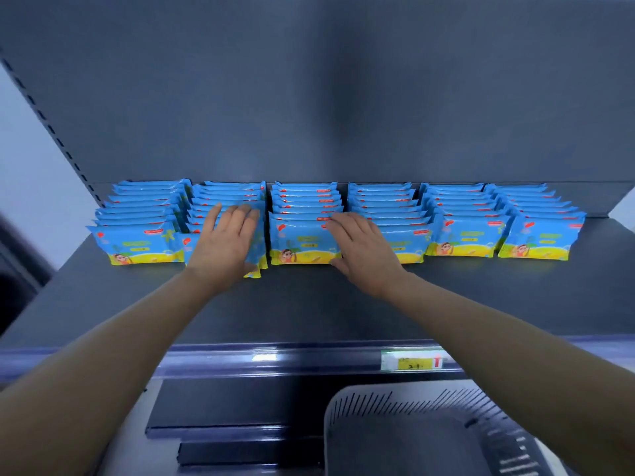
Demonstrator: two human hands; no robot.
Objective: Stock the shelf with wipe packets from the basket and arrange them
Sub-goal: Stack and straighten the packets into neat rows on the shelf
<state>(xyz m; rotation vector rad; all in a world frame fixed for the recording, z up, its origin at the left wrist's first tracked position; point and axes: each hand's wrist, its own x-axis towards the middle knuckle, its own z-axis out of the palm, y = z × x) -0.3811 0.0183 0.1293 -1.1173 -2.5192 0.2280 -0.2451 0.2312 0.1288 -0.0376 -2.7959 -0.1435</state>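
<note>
- Blue and yellow wipe packets [299, 235] stand upright in six rows, side by side, on the shelf [309, 304]. All of them are behind the price tag [412, 361], close to the back wall.
- The left hand [223, 243] is behind and left of the price tag and lies on the second row counted from the left. Its fingers are straight and a little spread over the packet tops, and the palm is against the front packet [191, 250].
- This front packet sits closer to the price tag than the fronts of the other rows.
- The right hand [364, 250] is behind the price tag and a little left of it. It rests flat on the fronts of the third and fourth rows, fingers straight and close together, thumb apart near the shelf surface.
- Neither hand closes around a packet.
- The shelf is dark grey metal, and the yellow and white price tag sits on its clear front rail.
- A grey basket [412, 427] with slotted walls is below the price tag, in front of the shelf.
- Dark lower shelves [233, 407] are below and left of the price tag.
</note>
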